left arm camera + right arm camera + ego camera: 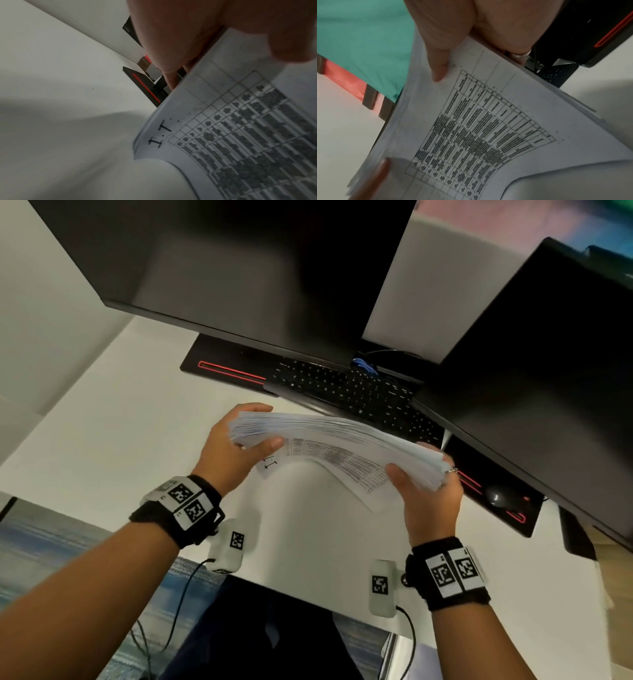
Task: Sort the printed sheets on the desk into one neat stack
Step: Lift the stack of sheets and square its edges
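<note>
A thick stack of printed sheets [339,436] is held up above the white desk [120,440], bowed in the middle. My left hand [239,440] grips its left end, thumb underneath. My right hand [424,477] grips its right end, thumb on the near face. The lowest sheet [240,135] hangs loose and curls down, showing a printed table and a handwritten mark. In the right wrist view the same sheet [479,128] bends under my thumb [436,60]. In the left wrist view my fingers [171,47] clamp the stack's edge.
A black keyboard [346,388] lies just behind the stack on a black mat with red trim [222,368]. Two dark monitors [239,268] hang over the desk's far side. A black mouse [498,496] sits at the right. The desk's front edge [308,590] is near my wrists.
</note>
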Action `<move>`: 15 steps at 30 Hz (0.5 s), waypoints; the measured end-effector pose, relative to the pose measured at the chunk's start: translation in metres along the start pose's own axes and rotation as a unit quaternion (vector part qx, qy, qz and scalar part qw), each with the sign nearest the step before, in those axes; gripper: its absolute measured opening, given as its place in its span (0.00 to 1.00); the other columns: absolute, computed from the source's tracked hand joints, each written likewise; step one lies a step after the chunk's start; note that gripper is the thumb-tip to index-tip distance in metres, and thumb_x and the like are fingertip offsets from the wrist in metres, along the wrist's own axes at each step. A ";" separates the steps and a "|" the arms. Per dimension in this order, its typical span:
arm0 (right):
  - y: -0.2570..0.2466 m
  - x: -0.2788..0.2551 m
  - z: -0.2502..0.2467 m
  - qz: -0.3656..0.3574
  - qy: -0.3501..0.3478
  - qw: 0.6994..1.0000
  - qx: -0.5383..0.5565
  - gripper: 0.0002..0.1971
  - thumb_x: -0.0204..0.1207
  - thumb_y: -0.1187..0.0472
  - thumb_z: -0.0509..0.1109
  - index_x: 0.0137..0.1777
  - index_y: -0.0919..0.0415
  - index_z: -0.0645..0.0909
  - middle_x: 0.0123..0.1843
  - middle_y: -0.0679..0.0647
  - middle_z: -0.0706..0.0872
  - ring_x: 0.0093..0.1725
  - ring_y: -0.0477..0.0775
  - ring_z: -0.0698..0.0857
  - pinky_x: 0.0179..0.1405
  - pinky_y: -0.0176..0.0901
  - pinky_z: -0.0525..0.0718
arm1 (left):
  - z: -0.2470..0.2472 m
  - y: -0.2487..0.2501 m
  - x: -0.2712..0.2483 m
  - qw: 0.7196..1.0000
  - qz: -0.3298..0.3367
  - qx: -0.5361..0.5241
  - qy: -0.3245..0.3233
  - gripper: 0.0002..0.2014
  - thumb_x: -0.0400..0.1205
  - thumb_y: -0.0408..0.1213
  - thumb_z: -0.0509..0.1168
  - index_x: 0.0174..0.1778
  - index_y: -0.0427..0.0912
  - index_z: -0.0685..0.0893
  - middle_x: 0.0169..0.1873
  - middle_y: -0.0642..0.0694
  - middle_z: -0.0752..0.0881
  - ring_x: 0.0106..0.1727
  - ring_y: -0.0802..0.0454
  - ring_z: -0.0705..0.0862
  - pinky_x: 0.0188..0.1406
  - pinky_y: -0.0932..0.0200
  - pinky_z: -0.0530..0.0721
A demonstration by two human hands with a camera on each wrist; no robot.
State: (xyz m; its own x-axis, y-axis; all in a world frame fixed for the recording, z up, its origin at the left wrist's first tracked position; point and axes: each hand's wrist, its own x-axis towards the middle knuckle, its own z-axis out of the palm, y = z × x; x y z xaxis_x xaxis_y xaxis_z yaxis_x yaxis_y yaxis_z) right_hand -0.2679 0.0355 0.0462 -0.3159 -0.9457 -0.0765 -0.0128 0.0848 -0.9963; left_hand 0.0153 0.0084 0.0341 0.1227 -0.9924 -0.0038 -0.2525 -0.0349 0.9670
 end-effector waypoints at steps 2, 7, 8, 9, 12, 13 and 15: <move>-0.002 0.000 0.004 -0.019 0.010 1.000 0.015 0.24 0.68 0.74 0.81 0.60 0.55 0.79 0.54 0.52 0.85 0.50 0.42 0.90 0.42 0.34 0.89 | 0.002 0.006 -0.001 0.999 0.018 -0.035 0.029 0.22 0.73 0.50 0.75 0.61 0.52 0.81 0.51 0.56 0.86 0.48 0.70 0.86 0.43 0.73 0.84; -0.008 -0.002 0.011 -0.045 0.058 0.996 0.046 0.18 0.75 0.71 0.76 0.61 0.58 0.78 0.51 0.49 0.84 0.45 0.36 0.90 0.38 0.29 0.87 | 0.012 0.015 0.000 0.992 0.036 -0.085 0.091 0.17 0.77 0.46 0.70 0.61 0.48 0.82 0.52 0.52 0.85 0.48 0.65 0.85 0.43 0.71 0.83; -0.009 -0.002 0.013 -0.045 0.065 0.995 0.056 0.16 0.76 0.71 0.74 0.61 0.59 0.78 0.51 0.49 0.84 0.44 0.36 0.90 0.37 0.29 0.87 | 0.013 0.016 0.000 0.991 0.035 -0.086 0.096 0.15 0.79 0.43 0.70 0.61 0.48 0.81 0.52 0.51 0.85 0.48 0.66 0.85 0.43 0.71 0.83; -0.010 -0.002 0.014 -0.043 0.074 0.994 0.063 0.15 0.77 0.71 0.74 0.60 0.58 0.78 0.50 0.49 0.84 0.43 0.36 0.89 0.37 0.29 0.86 | 0.015 0.016 0.000 0.991 0.034 -0.085 0.102 0.13 0.81 0.39 0.69 0.61 0.48 0.81 0.52 0.51 0.84 0.48 0.67 0.85 0.42 0.72 0.83; -0.008 0.000 0.016 -0.039 0.101 0.992 0.057 0.14 0.78 0.69 0.73 0.60 0.54 0.80 0.50 0.46 0.84 0.41 0.33 0.88 0.37 0.30 0.86 | 0.018 0.015 0.001 0.990 0.031 -0.071 0.117 0.12 0.83 0.35 0.68 0.62 0.46 0.81 0.52 0.53 0.84 0.48 0.69 0.84 0.44 0.72 0.83; -0.006 0.000 0.016 -0.035 0.112 0.992 0.054 0.14 0.79 0.68 0.72 0.60 0.53 0.80 0.50 0.45 0.84 0.42 0.34 0.88 0.38 0.33 0.87 | 0.019 0.015 0.002 0.990 0.029 -0.073 0.120 0.12 0.83 0.35 0.68 0.62 0.46 0.81 0.53 0.53 0.84 0.49 0.69 0.84 0.45 0.71 0.83; -0.004 -0.001 0.016 -0.029 0.126 0.990 0.058 0.15 0.79 0.65 0.71 0.62 0.48 0.79 0.52 0.44 0.84 0.46 0.39 0.88 0.42 0.40 0.89 | 0.019 0.015 0.004 0.989 0.022 -0.082 0.121 0.12 0.83 0.33 0.68 0.62 0.45 0.81 0.54 0.52 0.85 0.49 0.67 0.84 0.45 0.69 0.84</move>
State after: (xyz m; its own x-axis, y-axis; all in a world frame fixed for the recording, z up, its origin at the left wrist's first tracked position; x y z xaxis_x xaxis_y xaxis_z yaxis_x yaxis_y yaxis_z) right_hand -0.2521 0.0308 0.0496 -0.5441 -0.8387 -0.0221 0.0666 -0.0170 -0.9976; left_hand -0.0063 0.0017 0.0434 0.3466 -0.9344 0.0817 -0.1070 0.0471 0.9931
